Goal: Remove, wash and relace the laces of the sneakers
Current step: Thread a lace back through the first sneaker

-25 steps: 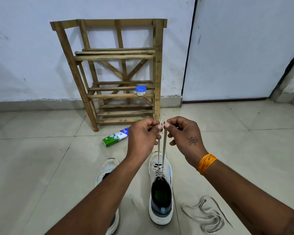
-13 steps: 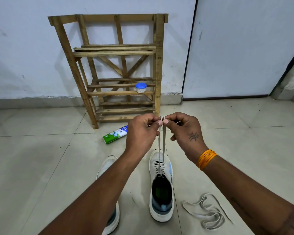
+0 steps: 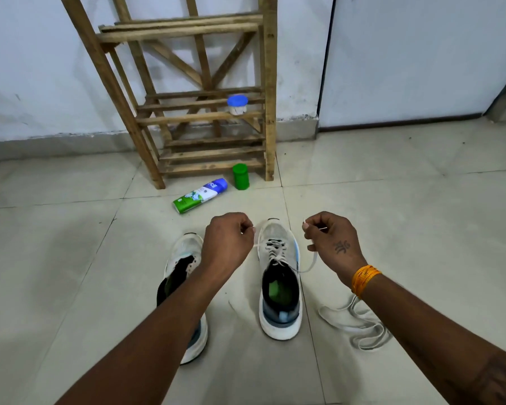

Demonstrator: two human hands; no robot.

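A: What does the head view show?

B: Two sneakers stand side by side on the tiled floor (image 3: 392,217), toes toward the far wall. The right sneaker (image 3: 279,276) is laced up to its top eyelets. The left sneaker (image 3: 184,276) shows no lace and is partly hidden by the left forearm.

A: And the hands?

B: They are held apart, one on each side of the right sneaker's toe. The left hand (image 3: 228,244) pinches one end of the lace (image 3: 307,266); the right hand (image 3: 332,239) pinches the other, its tip showing above the fingers. The right strand sags in a loose curve down to the top eyelet.

A: Where is the second lace?

B: The spare lace (image 3: 355,324) lies in loose loops on the floor, just right of the right sneaker's heel, near the right forearm.

A: Which step is in hand?

B: Probably evening and tightening the ends before a knot, with the left sneaker yet to be laced.

A: How is it done well?

B: Draw both ends outward with equal pull so the slack leaves the crossings evenly, keep the flat lace untwisted, and match the end lengths.

A: Other items?

B: A wooden rack (image 3: 187,92) against the wall holds a blue-lidded jar (image 3: 237,104); a tube (image 3: 200,195) and a green container (image 3: 240,176) sit at its foot.
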